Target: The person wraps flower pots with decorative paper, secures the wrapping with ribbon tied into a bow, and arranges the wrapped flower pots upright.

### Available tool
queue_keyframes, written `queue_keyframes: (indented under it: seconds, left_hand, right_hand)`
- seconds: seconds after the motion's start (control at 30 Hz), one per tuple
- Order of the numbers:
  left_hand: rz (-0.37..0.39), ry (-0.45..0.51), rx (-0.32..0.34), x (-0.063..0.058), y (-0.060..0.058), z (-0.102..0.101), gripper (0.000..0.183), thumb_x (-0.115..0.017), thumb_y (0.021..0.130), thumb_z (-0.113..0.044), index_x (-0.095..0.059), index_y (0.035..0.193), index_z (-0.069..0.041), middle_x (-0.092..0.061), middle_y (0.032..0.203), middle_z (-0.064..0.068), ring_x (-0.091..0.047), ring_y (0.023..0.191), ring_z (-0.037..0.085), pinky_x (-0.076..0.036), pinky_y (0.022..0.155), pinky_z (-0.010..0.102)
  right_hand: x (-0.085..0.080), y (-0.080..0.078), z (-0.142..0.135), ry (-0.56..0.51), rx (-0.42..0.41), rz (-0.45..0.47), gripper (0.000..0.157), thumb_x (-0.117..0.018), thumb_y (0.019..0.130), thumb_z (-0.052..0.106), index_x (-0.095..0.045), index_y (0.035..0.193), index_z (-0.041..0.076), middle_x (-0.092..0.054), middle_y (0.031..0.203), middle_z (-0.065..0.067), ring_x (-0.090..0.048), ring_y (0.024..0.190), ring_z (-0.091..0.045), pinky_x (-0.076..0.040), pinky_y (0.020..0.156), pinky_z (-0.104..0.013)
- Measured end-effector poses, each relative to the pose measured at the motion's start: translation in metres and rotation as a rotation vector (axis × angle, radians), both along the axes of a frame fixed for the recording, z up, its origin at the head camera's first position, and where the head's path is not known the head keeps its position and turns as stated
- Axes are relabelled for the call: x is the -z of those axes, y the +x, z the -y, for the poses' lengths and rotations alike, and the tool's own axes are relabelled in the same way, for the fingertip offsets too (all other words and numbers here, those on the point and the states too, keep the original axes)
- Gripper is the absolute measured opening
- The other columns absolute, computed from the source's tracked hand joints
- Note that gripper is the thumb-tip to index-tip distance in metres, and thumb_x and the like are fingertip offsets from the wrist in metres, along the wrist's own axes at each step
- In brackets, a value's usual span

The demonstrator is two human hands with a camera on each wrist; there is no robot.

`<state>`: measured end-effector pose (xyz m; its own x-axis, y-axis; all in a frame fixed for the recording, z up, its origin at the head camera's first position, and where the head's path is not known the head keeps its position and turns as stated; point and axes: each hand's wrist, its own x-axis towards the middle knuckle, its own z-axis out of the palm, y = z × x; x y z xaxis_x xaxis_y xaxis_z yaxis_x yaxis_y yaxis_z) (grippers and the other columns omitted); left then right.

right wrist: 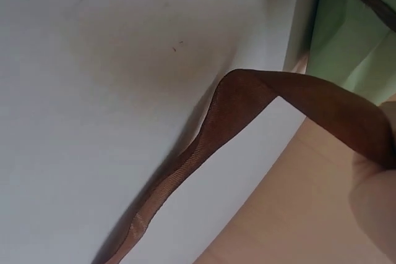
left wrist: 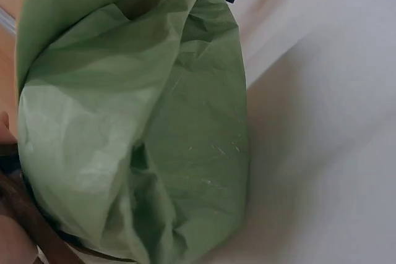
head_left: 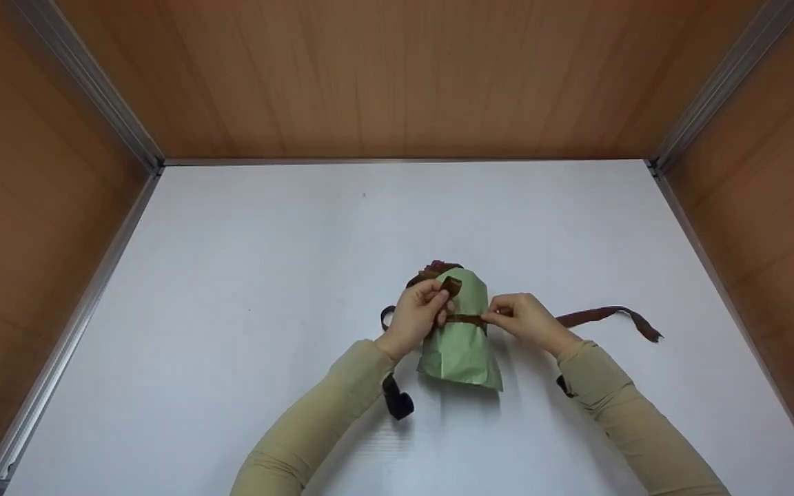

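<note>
A bundle wrapped in pale green paper (head_left: 462,358) lies on the white table, with something dark red and brown (head_left: 435,269) showing at its far end. Around its middle runs a brown ribbon (head_left: 466,319). On the bundle's left side my left hand (head_left: 414,313) pinches a folded loop of this ribbon between thumb and fingers. At the right edge my right hand (head_left: 524,320) pinches the ribbon where it crosses the paper. Creased green paper (left wrist: 136,109) fills much of the left wrist view. In the right wrist view a ribbon length (right wrist: 235,106) trails from the fingers.
The ribbon's loose tail (head_left: 590,315) stretches right across the white tabletop (head_left: 266,241). A dark curl (head_left: 388,317) sticks out left of the bundle. A black strap (head_left: 397,399) hangs by the left wrist. Wood-look panels (head_left: 397,83) enclose the back and both sides.
</note>
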<state>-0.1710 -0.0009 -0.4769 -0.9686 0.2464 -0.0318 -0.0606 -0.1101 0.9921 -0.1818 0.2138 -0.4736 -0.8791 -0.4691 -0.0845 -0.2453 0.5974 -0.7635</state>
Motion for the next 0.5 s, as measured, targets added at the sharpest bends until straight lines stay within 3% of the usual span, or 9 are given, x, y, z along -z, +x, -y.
queue_keyframes:
  seconds: [0.13, 0.27, 0.5]
  left_hand:
    - [-0.007, -0.01, -0.006, -0.001, 0.002, 0.001, 0.014, -0.05, 0.096, -0.001, -0.056, 0.086, 0.007, -0.058, 0.065, -0.005, -0.044, 0.049, 0.003, -0.037, 0.048, 0.017]
    - [0.023, 0.043, -0.01, 0.001, 0.005, 0.002, 0.013, -0.05, 0.096, -0.001, -0.056, 0.086, 0.005, -0.06, 0.066, -0.005, -0.047, 0.05, 0.003, -0.04, 0.05, 0.017]
    - [0.025, 0.109, -0.016, 0.007, 0.007, 0.003, 0.01, -0.049, 0.097, -0.002, -0.056, 0.09, 0.002, -0.063, 0.07, -0.004, -0.053, 0.053, 0.003, -0.047, 0.055, 0.018]
  right_hand:
    - [0.001, -0.002, -0.002, -0.015, 0.016, 0.015, 0.018, -0.065, 0.089, 0.015, -0.067, 0.078, 0.001, -0.048, 0.059, 0.001, -0.038, 0.054, -0.006, -0.032, 0.049, -0.02]
    - [0.002, -0.002, -0.008, -0.018, 0.032, 0.085, 0.021, -0.063, 0.091, 0.021, -0.067, 0.083, 0.002, -0.045, 0.059, 0.005, -0.037, 0.05, -0.006, -0.033, 0.046, -0.02]
    - [-0.003, -0.004, -0.046, -0.006, 0.058, 0.195, 0.029, -0.058, 0.095, 0.025, -0.063, 0.094, -0.003, -0.047, 0.068, -0.001, -0.042, 0.056, -0.01, -0.04, 0.049, -0.023]
